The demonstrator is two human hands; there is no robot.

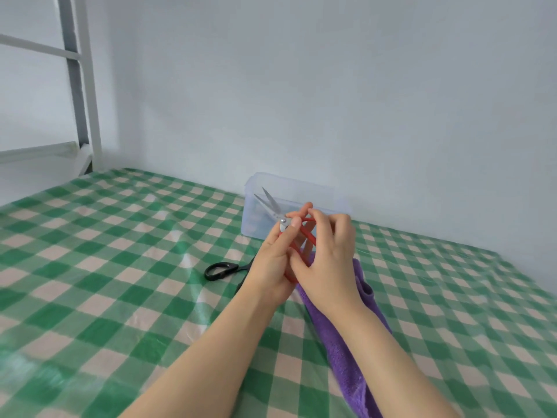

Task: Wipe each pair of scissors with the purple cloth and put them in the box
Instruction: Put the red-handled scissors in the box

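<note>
Fingers of the left hand and the right hand are pinching the red scissors, held in the air above the surface in front of the clear plastic box. Their grey blades are parted in a narrow V, tips pointing up and left. Beneath the right wrist lies the purple cloth. A black pair of scissors lies flat beside the left hand.
</note>
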